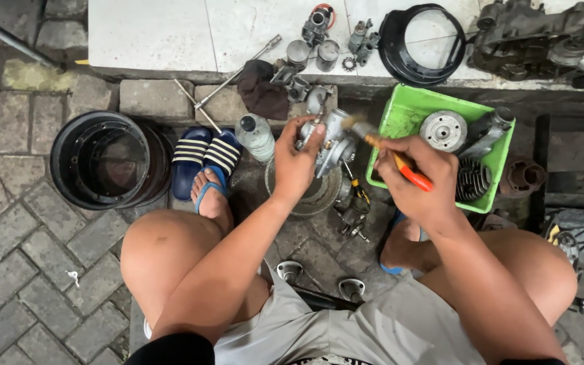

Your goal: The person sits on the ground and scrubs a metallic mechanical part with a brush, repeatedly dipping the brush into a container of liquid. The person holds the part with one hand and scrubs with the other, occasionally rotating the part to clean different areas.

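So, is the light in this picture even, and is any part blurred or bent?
Head view: soft, even daylight with weak shadows and no strong glare; the brush tip is smeared by motion beside the metal carburetor; the left hand and right hand look sharp; the wide lens bends the white tiled ledge slightly near the edges.

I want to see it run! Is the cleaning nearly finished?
Done: engine parts lie apart on the white slab. In hand: left hand holds the carburetor, right hand brushes it with the orange-handled brush. Left: parts wait in the green tray.
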